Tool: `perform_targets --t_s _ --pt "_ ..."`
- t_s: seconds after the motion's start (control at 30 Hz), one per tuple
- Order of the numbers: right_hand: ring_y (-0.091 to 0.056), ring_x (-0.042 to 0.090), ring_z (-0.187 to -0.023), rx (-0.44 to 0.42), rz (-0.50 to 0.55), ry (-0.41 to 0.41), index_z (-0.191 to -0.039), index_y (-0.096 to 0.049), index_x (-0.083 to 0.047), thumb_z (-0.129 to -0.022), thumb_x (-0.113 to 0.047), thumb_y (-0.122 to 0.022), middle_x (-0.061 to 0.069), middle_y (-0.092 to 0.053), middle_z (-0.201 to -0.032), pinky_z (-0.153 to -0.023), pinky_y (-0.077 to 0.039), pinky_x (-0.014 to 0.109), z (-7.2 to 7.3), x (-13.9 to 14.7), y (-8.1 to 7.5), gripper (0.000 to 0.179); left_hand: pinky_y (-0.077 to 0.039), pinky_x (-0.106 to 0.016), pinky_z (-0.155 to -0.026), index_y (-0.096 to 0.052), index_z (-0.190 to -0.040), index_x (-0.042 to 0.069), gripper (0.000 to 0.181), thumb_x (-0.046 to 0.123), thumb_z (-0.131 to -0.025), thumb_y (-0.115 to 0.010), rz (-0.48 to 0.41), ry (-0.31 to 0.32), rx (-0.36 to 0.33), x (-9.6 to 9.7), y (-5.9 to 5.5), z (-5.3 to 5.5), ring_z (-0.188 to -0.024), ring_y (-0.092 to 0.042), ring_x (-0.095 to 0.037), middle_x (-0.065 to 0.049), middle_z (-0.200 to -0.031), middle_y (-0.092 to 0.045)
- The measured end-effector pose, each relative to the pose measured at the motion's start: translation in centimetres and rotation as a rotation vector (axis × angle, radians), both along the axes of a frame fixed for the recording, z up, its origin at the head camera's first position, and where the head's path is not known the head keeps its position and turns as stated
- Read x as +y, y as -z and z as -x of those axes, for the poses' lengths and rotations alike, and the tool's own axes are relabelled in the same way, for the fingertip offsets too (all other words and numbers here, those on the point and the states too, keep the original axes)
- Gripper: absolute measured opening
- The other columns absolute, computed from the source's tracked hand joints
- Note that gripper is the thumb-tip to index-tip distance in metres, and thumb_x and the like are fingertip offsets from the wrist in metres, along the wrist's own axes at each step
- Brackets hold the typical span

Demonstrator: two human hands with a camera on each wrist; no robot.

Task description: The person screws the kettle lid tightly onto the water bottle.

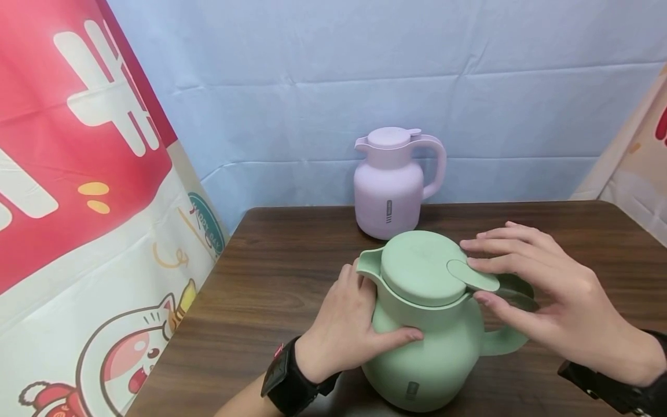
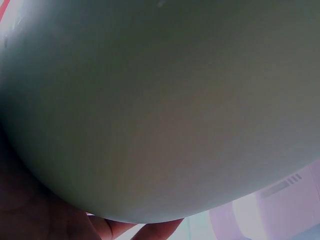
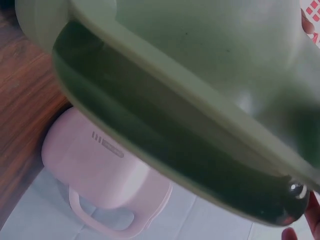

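A light green jug [image 1: 443,353] with a round lid [image 1: 417,263] stands on the wooden table, its spout to the left and its handle [image 1: 502,341] to the right. My left hand [image 1: 349,324] grips the jug's side below the spout, thumb across the front, other fingers round the far side. At the lid's tab [image 1: 476,278], my right hand [image 1: 552,284] has its thumb on the near side and its index finger on the far side, pinching it. The jug's body [image 2: 165,110] fills most of the left wrist view. In the right wrist view, the handle [image 3: 165,135] crosses in front.
Behind the green jug, a lilac jug [image 1: 388,191] of similar make stands at the table's [image 1: 281,278] back edge. A pale blue cloth [image 1: 286,104] hangs behind, and a printed cloth [image 1: 62,278] lies along the left side.
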State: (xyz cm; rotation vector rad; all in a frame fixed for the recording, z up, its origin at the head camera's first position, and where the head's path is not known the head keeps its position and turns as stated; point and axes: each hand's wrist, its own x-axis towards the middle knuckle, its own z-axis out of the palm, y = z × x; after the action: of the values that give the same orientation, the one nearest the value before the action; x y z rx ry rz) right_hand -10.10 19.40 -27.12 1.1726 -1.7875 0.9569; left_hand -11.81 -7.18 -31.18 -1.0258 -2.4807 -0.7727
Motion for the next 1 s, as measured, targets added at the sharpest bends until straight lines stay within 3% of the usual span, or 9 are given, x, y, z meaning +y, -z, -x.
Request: perform_targets --t_s 0.37,0.63,1.0 --pt "-0.056 0.032 -0.107 0.051 -0.005 -0.063 -0.1 -0.068 0.008 -0.087 -0.023 -0.071 0.025 -0.065 -0.107 -0.107 -0.026 0.048 -0.7 -0.9 -0.5 0.035 -0.041 -0.026 -0.078 -0.031 -0.142 0.014 0.098 0.062 -0.068 -0.073 0.007 -0.003 0.008 0.0 0.0 -0.1 -0.097 -0.043 -0.015 0.0 -0.136 -0.038" --pt "-0.055 0.035 -0.103 0.164 -0.03 -0.159 -0.101 -0.067 0.009 -0.089 -0.022 -0.068 0.028 -0.06 -0.104 -0.105 -0.026 0.053 -0.8 -2.0 -0.2 0.033 -0.04 -0.026 -0.077 -0.032 -0.141 0.014 0.098 0.062 -0.067 -0.074 -0.004 -0.002 0.021 0.0 0.0 0.0 -0.096 -0.044 -0.014 0.0 -0.133 -0.04" --pt "-0.058 0.034 -0.098 0.274 -0.09 -0.144 -0.103 -0.068 0.008 -0.091 -0.023 -0.063 0.023 -0.063 -0.1 -0.102 -0.029 0.055 -1.0 -3.0 -0.6 0.034 -0.041 -0.026 -0.078 -0.032 -0.141 0.012 0.097 0.062 -0.068 -0.073 -0.006 0.0 0.017 0.0 0.0 0.0 -0.097 -0.044 -0.015 0.0 -0.134 -0.04"
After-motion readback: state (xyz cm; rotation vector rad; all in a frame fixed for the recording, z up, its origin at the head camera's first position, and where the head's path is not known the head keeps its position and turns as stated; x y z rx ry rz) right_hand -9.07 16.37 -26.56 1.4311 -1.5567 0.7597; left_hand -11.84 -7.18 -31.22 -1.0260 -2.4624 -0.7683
